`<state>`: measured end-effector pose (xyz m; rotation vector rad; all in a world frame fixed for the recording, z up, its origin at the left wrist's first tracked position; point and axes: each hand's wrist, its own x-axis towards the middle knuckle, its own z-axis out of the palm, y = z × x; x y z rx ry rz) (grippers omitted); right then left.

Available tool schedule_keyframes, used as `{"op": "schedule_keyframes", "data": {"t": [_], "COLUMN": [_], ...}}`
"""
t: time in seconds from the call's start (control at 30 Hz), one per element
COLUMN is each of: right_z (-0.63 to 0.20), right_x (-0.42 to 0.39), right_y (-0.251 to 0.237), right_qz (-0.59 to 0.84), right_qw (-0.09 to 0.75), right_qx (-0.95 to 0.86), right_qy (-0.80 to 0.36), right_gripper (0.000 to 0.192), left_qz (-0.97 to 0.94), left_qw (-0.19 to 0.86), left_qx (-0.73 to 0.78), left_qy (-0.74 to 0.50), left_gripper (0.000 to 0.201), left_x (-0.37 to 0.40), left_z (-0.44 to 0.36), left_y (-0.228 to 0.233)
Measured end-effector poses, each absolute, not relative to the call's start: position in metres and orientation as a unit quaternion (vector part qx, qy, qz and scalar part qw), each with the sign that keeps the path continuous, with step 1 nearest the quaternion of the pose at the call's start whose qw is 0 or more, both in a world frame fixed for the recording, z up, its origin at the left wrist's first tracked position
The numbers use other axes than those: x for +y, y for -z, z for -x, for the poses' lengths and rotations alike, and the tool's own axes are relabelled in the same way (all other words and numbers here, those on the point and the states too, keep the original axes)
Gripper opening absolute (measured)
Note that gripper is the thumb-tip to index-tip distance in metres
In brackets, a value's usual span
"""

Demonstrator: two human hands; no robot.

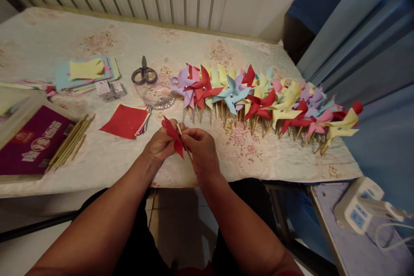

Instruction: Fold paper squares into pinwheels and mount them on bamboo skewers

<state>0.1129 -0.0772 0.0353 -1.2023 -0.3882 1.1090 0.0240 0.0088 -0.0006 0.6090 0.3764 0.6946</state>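
At the table's front edge, my left hand (161, 143) is closed on a red paper pinwheel (175, 138), whose folded blades stick up between both hands. My right hand (201, 148) pinches a thin wooden stick (179, 129) that runs beside the pinwheel; its lower part shows under my fingers. Whether the stick and the pinwheel are joined is hidden by my fingers. Beyond my left hand lies a stack of red paper squares (124, 120). A clear dish of pins (163, 102) sits just past my hands.
Finished paper pinwheels (233, 95) on sticks fill the right side. Scissors (144, 73), small boxes (110, 90) and coloured paper sheets (63, 78) lie at left. Bamboo sticks (73, 140) rest against a purple box (32, 142). A power strip (359, 207) sits lower right.
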Motion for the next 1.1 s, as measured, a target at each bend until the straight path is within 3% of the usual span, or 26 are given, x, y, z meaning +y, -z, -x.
{"op": "schedule_keyframes", "data": {"t": [1.1], "right_z": [-0.1143], "right_x": [-0.0759], "right_y": [-0.0276], "right_qz": [0.526], "right_qw": [0.663], "right_qx": [-0.180], "right_qy": [-0.501], "right_gripper": [0.012], "left_qz": [-0.292], "left_qw": [0.879], "left_qx": [0.185], "left_qy": [-0.328], "left_gripper": [0.038], "left_x": [0.0085], "left_z": [-0.0221], "left_y": [0.0041]}}
